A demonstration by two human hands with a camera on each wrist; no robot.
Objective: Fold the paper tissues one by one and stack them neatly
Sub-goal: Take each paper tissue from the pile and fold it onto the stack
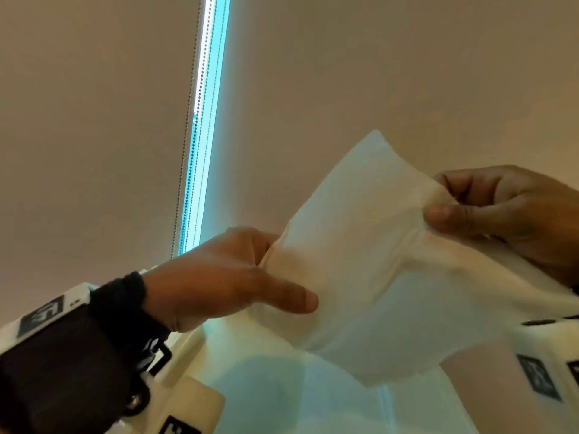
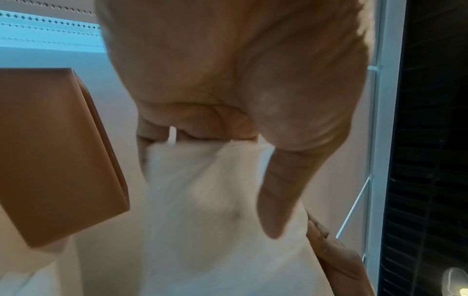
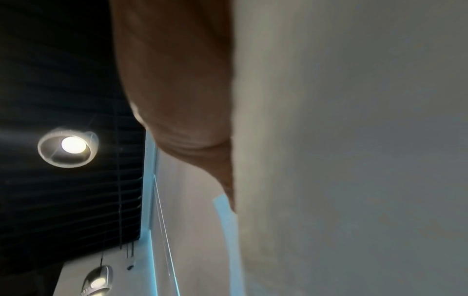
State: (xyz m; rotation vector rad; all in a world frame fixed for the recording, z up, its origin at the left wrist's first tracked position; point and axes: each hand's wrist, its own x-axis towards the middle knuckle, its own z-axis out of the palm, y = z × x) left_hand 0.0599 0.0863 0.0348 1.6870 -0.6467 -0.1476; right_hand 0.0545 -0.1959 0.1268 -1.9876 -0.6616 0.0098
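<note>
A white paper tissue (image 1: 360,270) hangs in the air between both hands, raised in front of a beige blind. My left hand (image 1: 275,277) pinches its left edge, thumb laid across the front and fingers behind. My right hand (image 1: 438,202) pinches the upper right edge between thumb and curled fingers. The sheet droops below the hands with soft creases. In the left wrist view the tissue (image 2: 215,210) hangs under the thumb (image 2: 281,190). Most of the right wrist view is filled by the tissue (image 3: 354,160), beside the hand (image 3: 182,90).
Beige roller blinds (image 1: 94,120) fill the background, with a bright gap and bead chain (image 1: 200,120) between them. More white tissue (image 1: 282,402) lies below. A brown box-like thing (image 2: 55,150) shows at the left. Dark slatted ceiling with a lamp (image 3: 70,146) is overhead.
</note>
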